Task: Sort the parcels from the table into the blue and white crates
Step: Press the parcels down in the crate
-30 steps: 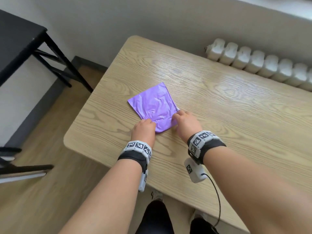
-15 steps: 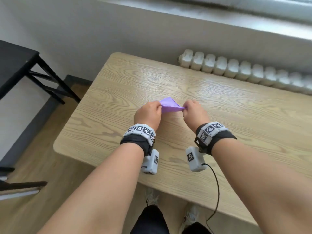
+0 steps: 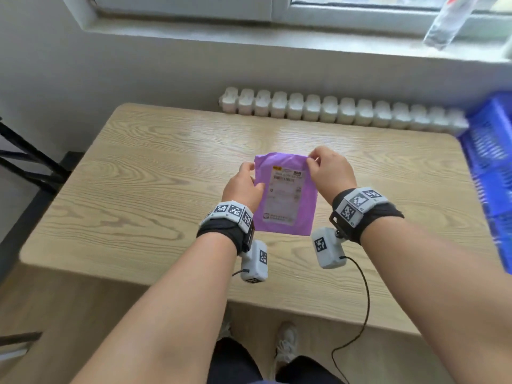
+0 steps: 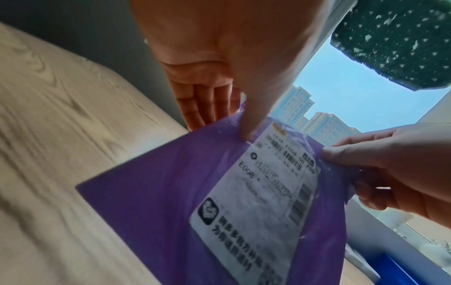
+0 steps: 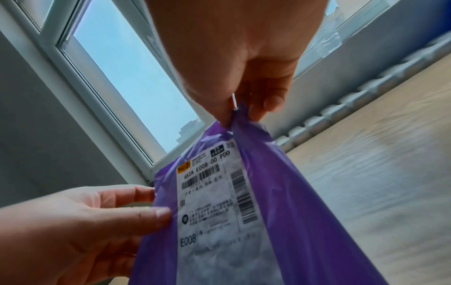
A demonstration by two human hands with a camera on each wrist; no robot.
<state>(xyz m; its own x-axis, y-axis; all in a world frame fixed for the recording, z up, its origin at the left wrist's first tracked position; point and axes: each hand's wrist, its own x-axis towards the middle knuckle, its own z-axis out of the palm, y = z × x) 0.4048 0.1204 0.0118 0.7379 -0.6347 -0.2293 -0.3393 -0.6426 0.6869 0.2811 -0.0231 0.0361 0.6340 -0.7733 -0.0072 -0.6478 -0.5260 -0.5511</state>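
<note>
Scene: While daylight falls through the window (image 3: 388, 4), a person holds a purple parcel (image 3: 285, 195) upright above the wooden worktop (image 3: 138, 189), clear of its surface.
Parcel: a flat plastic mailer with its white shipping label (image 3: 284, 198) turned toward the person; "E008" and barcodes read clearly in the right wrist view.
Left hand (image 3: 242, 187): grip clamped on the parcel's left edge, thumb on the front beside the label, fingers (image 4: 207, 108) behind the bag.
Right hand (image 3: 331, 170): grip pinched together on the parcel's upper right corner, thumb and fingers bunching the plastic.
Blue crate (image 3: 490, 162): at the worktop's right end, only partly in view.
Radiator (image 3: 332, 112): white, against the wall just beyond the worktop's far edge, under the sill.
White crate: not in view.
</note>
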